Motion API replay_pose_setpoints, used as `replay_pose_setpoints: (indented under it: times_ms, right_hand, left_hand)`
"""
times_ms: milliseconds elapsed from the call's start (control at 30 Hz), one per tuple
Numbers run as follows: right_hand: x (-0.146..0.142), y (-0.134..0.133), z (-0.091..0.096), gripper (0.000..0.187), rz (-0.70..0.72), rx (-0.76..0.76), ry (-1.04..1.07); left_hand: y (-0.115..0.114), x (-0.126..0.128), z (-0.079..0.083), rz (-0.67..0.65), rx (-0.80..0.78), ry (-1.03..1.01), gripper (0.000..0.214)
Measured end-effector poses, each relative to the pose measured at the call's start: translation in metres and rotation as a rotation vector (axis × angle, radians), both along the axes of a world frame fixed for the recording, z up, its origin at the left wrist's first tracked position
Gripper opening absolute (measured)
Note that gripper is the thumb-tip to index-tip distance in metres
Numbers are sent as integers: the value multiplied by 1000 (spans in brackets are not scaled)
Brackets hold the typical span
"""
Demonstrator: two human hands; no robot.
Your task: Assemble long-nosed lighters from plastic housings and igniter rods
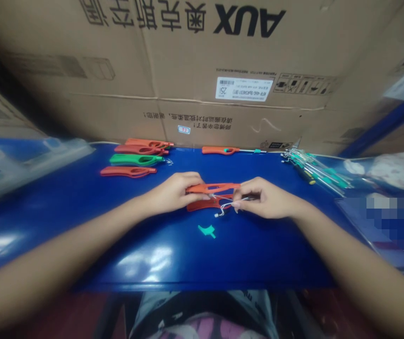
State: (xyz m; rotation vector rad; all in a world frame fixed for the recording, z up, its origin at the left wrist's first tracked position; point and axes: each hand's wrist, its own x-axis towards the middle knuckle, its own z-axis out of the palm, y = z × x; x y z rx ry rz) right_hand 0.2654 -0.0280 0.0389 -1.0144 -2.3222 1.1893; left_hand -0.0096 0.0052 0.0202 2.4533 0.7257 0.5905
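Note:
My left hand is closed around an orange lighter casing, thumb along its near side. A second orange casing piece shows just below it, against the blue table; whether the hand grips both is unclear. Opposite, my right hand pinches thin white wires at the casing's right end. A small white connector dangles from them. Something dark shows between the right fingers, its kind hidden. On the table in front of both hands lies a small green trigger-shaped piece.
Several orange casings and a green one lie at back left. An orange lighter with a metal rod lies behind my hands. Metal rods with green parts are piled right. A cardboard box walls the back.

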Motion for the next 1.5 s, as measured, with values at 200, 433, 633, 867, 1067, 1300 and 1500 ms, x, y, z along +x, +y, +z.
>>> replay_pose_setpoints:
  times_ms: [200,433,633,867,1067,1300,1500]
  right_hand:
    - [9,0,14,30,-2,119,35]
    - [-24,-20,-2,15,38,194,148]
    - [-50,-41,-22,27,132,350,-180]
    - [-40,-32,-23,8,99,346,-30]
    - [-35,-24,-20,8,2,453,128]
    - [-36,-29,-16,10,47,475,138]
    - [-35,-23,-18,11,10,476,231]
  left_hand:
    - [13,-13,2,220,-13,-95,34]
    - [-4,10,-4,333,-453,-369,47]
    - [-13,22,-12,347,-640,-401,44]
    - [-22,27,-11,274,-965,-553,39]
    - [-29,31,-11,184,-1121,-661,38]
    - [-32,36,-14,171,-1132,-702,40]
    - [-31,37,-18,219,-1100,-716,42]
